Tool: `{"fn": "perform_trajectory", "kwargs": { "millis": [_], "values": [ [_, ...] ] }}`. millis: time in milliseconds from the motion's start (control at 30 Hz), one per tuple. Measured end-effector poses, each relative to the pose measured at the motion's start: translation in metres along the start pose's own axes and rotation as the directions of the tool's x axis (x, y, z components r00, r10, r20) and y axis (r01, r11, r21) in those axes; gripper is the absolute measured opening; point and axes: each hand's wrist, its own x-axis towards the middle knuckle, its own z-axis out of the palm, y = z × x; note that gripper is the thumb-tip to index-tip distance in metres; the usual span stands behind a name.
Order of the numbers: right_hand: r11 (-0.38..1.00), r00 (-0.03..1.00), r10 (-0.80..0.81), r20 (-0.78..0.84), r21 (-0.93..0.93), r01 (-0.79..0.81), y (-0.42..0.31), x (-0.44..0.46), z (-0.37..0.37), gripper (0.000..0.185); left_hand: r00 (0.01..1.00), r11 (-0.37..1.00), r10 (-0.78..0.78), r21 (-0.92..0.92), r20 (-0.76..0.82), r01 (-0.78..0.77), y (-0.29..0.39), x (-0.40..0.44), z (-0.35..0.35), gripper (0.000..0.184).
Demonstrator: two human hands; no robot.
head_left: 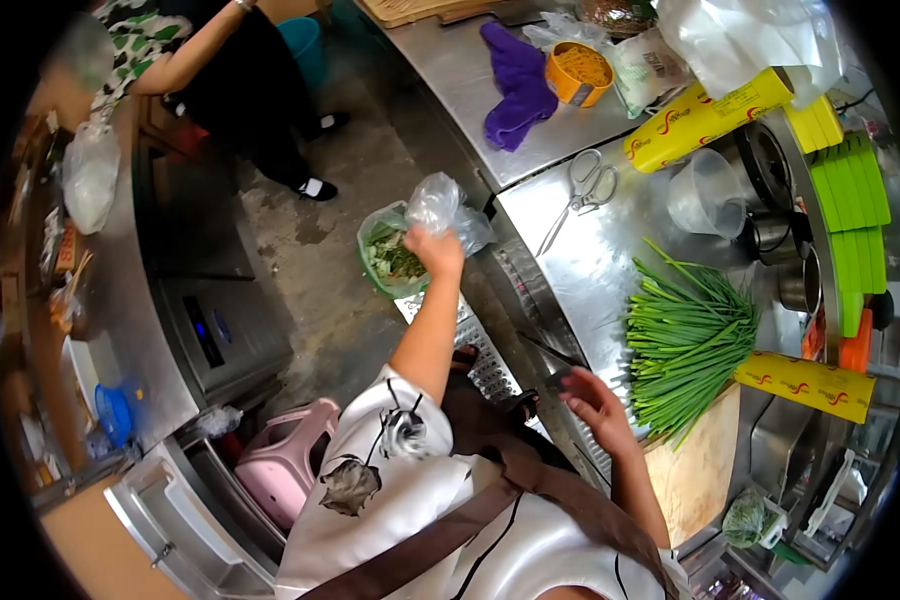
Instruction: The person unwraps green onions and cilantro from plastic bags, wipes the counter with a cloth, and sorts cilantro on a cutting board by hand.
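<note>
Head view, I've got the left hand at the centre of the frame, fingers clamped on a clear plastic bag. Fingertips partly hidden from me. Bag and hand are over the right edge of a green bin with leafy scraps in it, on the floor. Right hand is lower right of centre, near the counter edge, thumb and fingers apart and loosely bent; I can't identify the dark thing by its fingertips. Green stalks are piled on the metal counter, right of centre, beside a cutting board. I see scissors farther up, below a purple cloth. Another person stands upper left.
</note>
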Motion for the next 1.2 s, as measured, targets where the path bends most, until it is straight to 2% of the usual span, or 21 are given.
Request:
{"fn": "perform_trajectory", "kwargs": {
  "millis": [33,67,100,167,200,233,267,300,367,433,500,567,767,833,1000,1067,1100,1167,1200],
  "values": [
    [0.997,0.997,0.062,-0.051,-0.044,-0.065,0.001,-0.004,0.005,0.049,0.989,0.993,-0.117,0.003,0.093,0.117,0.025,-0.005,0.015,0.053],
    [0.99,0.996,0.083,-0.016,-0.117,-0.085,0.006,-0.008,0.006,0.049,0.986,0.993,-0.115,-0.008,0.117,0.117,0.037,-0.006,0.023,0.053],
    [0.977,0.994,0.109,0.015,-0.188,-0.104,0.012,-0.011,0.006,0.049,0.939,0.937,-0.239,-0.194,0.246,0.289,0.046,-0.006,0.028,0.059],
    [0.972,0.978,0.207,0.011,-0.116,-0.204,0.027,-0.021,0.009,0.051,0.741,0.65,-0.37,-0.414,0.56,0.637,0.053,-0.006,0.037,0.072],
    [0.969,0.976,0.218,0.011,-0.123,-0.215,0.032,-0.026,0.01,0.051,0.585,0.448,-0.367,-0.414,0.723,0.793,0.054,-0.008,0.043,0.079],
    [0.964,0.97,0.244,-0.004,-0.107,-0.243,0.027,-0.032,0.015,0.051,0.527,0.403,-0.309,-0.393,0.792,0.826,0.027,0.004,0.051,0.073],
    [0.964,0.969,0.248,-0.003,-0.1,-0.247,0.034,-0.036,0.013,0.05,0.421,0.415,-0.34,-0.267,0.841,0.87,0.044,0.009,0.04,0.066],
    [0.963,0.967,0.253,0.0,-0.093,-0.252,0.046,-0.04,0.012,0.05,0.496,0.538,-0.357,-0.259,0.792,0.802,0.032,0.013,0.047,0.057],
    [0.969,0.97,0.236,-0.06,-0.055,-0.239,0.069,-0.047,0.011,0.05,0.444,0.628,-0.401,-0.112,0.801,0.77,0.042,0.026,0.055,0.042],
    [0.975,0.979,0.206,-0.011,-0.08,-0.206,0.082,-0.048,0.012,0.05,0.3,0.567,-0.309,-0.079,0.903,0.82,-0.013,0.055,0.087,0.04],
    [0.978,0.976,0.202,-0.078,-0.039,-0.206,0.087,-0.048,0.014,0.049,0.297,0.704,-0.312,0.01,0.903,0.71,0.001,0.052,0.096,0.039],
    [0.986,0.977,0.169,-0.132,0.017,-0.169,0.096,-0.047,0.015,0.048,0.349,0.712,-0.325,-0.016,0.879,0.702,0.035,0.035,0.1,0.039],
    [0.987,0.95,0.158,-0.27,0.048,-0.15,0.107,-0.06,0.012,0.048,0.398,0.674,-0.335,-0.078,0.854,0.735,0.039,0.03,0.116,0.041],
    [0.949,0.94,0.132,-0.316,-0.234,-0.212,0.102,-0.066,0.011,0.051,0.416,0.643,-0.35,-0.107,0.84,0.758,0.036,0.029,0.112,0.042],
    [0.965,0.924,0.135,-0.358,-0.165,-0.204,0.108,-0.075,0.01,0.054,0.471,0.509,-0.375,-0.248,0.799,0.825,0.005,0.034,0.062,0.044],
    [0.965,0.925,0.157,-0.347,-0.144,-0.218,0.112,-0.078,0.009,0.053,0.41,0.325,-0.275,-0.317,0.869,0.891,-0.032,0.046,0.036,0.05],
    [0.968,0.924,0.155,-0.35,-0.132,-0.212,0.113,-0.078,0.008,0.053,0.409,0.338,-0.272,-0.311,0.871,0.888,-0.033,0.045,0.032,0.05],
    [0.966,0.912,0.125,-0.39,-0.163,-0.202,0.115,-0.079,0.008,0.054,0.43,0.454,-0.364,-0.246,0.826,0.857,-0.029,0.031,0.021,0.051],
    [0.96,0.913,0.128,-0.387,-0.182,-0.212,0.114,-0.08,0.006,0.054,0.504,0.594,-0.425,-0.189,0.752,0.782,-0.023,0.026,0.028,0.052]
  ]
}}
